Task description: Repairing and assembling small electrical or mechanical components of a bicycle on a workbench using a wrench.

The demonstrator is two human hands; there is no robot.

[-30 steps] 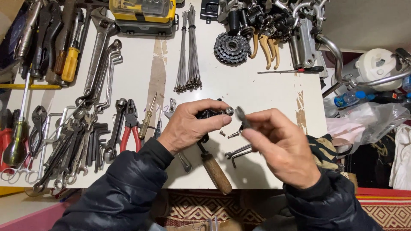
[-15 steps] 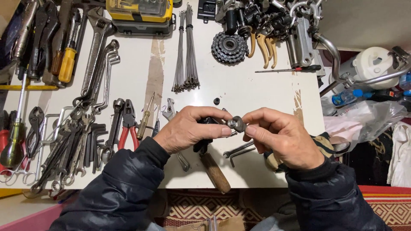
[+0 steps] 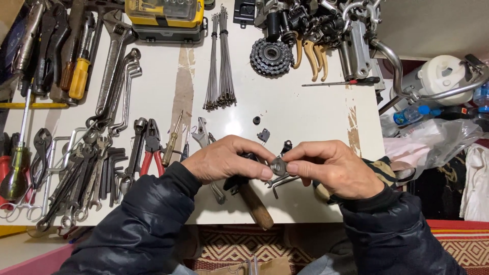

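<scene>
Presently you work over a white desk (image 3: 305, 117) crowded with tools, and your two hands meet above its near edge. Your left hand (image 3: 224, 164) and right hand (image 3: 333, 168) both pinch one small round metal part (image 3: 278, 165); the fingers of each are closed on it from opposite sides, thumb over forefinger. It sits in the air between your hands, just above a wooden-handled tool (image 3: 253, 203) and some bent metal pieces lying on the desk.

Advice on the hold: keep the part over the desk, so a slip lands it on the surface rather than the patterned rug (image 3: 244, 244) below. Grip by the rim; whether it is threaded cannot be told.

Containers: a yellow case (image 3: 165, 14) at the far edge holds what look like bits under a clear lid. Right of the desk, a clear plastic bag (image 3: 433, 145); contents unclear.
</scene>
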